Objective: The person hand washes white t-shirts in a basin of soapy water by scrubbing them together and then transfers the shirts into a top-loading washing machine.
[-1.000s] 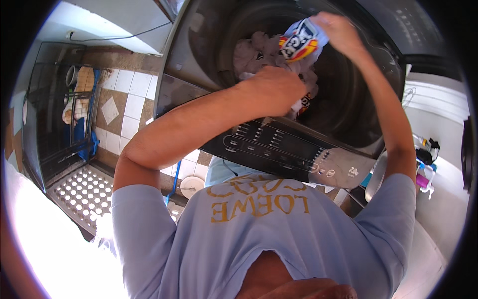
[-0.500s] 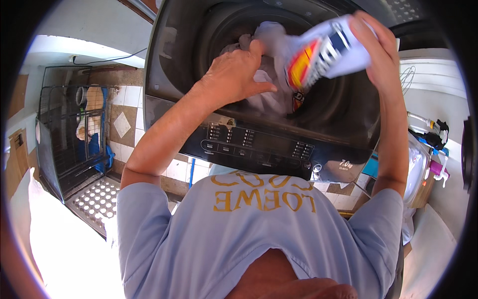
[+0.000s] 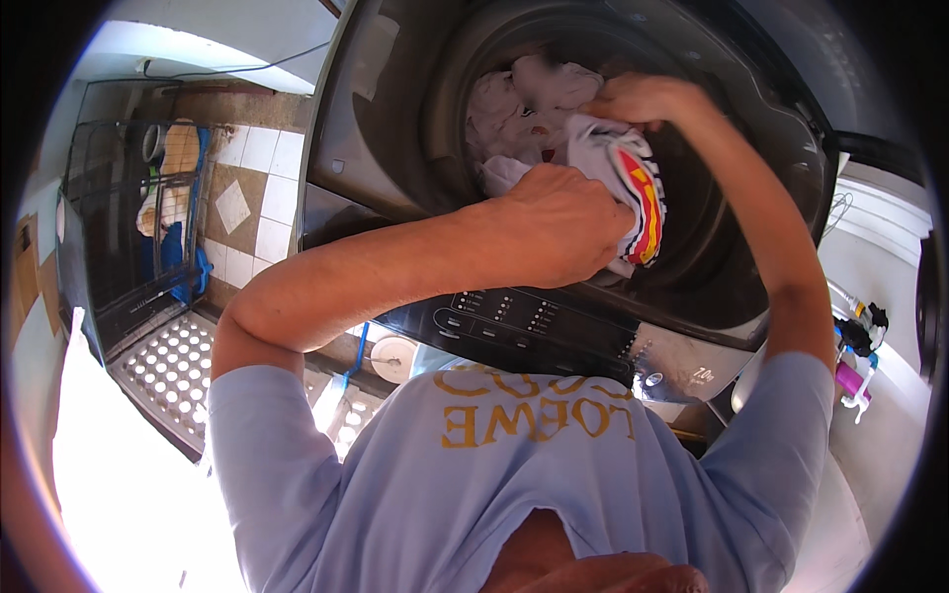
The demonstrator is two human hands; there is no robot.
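A white garment point(image 3: 603, 148) with a red, yellow and dark print hangs bunched between my hands, over the tub of a dark top-loading washing machine point(image 3: 395, 148). My left hand point(image 3: 573, 222) is closed on its near edge, close to the tub's front rim; the fingertips are partly hidden. At the garment's far end, deeper over the tub, my right hand point(image 3: 647, 101) has its fingers bent round the cloth. Beyond and to the left of it, a heap of pale laundry point(image 3: 514, 104) lies in the tub.
The control panel point(image 3: 494, 321) runs along the machine's front, against my body. To the left stand a dark wire cage point(image 3: 119, 217) and a perforated grey mat point(image 3: 173, 371). A hose fitting with black wrapping point(image 3: 862, 331) and a purple item point(image 3: 850, 381) are at the right.
The printed garment has come down from the upper right into the tub opening. My left hand has moved right and closed on it; my right hand has shifted left and lower into the tub.
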